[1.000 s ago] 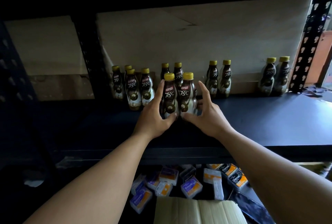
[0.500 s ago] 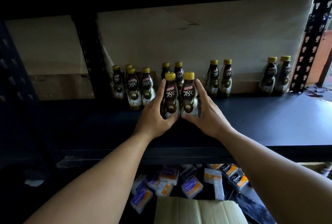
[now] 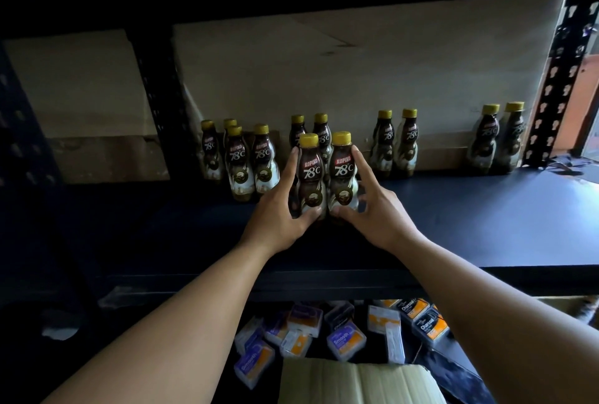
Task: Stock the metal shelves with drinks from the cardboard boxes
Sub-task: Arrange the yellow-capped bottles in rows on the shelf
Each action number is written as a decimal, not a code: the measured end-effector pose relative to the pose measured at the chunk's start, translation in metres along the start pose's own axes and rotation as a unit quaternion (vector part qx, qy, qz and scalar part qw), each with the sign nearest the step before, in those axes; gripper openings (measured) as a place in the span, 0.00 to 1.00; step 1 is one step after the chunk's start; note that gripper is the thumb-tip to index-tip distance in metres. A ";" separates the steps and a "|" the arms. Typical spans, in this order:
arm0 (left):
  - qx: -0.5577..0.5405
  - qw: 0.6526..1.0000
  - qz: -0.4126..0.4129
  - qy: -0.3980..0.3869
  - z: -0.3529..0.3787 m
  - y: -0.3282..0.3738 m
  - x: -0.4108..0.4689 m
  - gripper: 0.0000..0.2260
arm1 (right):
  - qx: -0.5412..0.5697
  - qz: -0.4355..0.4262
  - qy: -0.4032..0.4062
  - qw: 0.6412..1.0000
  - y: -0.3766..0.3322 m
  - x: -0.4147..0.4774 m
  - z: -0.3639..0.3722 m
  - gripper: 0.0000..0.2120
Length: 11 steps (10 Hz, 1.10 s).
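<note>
While left hand [image 3: 278,211] and right hand [image 3: 381,212] are clamping fingers [image 3: 289,172] round two yellow-capped brown plastic bottles [image 3: 343,172] on the black metal shelf [image 3: 470,219], shoving hard is risking toppling the pair behind [image 3: 321,126].

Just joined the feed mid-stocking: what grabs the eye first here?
Dead centre, the left hand and right hand each hold a yellow-capped Kopiko bottle, the left front bottle and right front bottle, side by side on the dark shelf. Behind them, rear bottles line the cardboard backing in pairs.
</note>
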<state>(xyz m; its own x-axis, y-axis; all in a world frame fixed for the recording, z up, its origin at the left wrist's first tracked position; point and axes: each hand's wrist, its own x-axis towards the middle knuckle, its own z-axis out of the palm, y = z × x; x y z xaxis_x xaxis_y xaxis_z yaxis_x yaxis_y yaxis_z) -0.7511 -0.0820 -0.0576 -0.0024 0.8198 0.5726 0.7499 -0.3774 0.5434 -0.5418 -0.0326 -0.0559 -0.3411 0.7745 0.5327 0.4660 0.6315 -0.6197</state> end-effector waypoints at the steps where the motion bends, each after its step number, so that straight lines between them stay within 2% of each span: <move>1: -0.004 1.000 0.000 -0.015 0.001 -0.002 0.002 0.46 | 0.005 0.003 0.001 1.000 0.000 0.000 0.000 0.52; 4: -0.019 0.998 -0.019 -0.049 0.006 -0.010 0.020 0.50 | 0.002 0.011 0.007 1.000 0.006 0.009 0.000 0.51; 8: 0.029 0.999 -0.012 -0.039 0.037 -0.006 0.052 0.50 | -0.022 0.006 0.022 0.999 0.032 0.038 -0.004 0.54; 11: 0.050 0.997 -0.049 -0.043 0.058 -0.007 0.078 0.47 | -0.023 0.020 0.020 0.999 0.059 0.062 -0.010 0.53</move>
<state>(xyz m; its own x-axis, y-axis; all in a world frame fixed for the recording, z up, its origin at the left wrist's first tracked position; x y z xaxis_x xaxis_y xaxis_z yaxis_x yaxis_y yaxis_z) -0.7183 0.0093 -0.0520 -0.0245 0.8861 0.4628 0.8116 -0.2527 0.5268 -0.5271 0.0523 -0.0540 -0.2882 0.7970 0.5308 0.5165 0.5962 -0.6147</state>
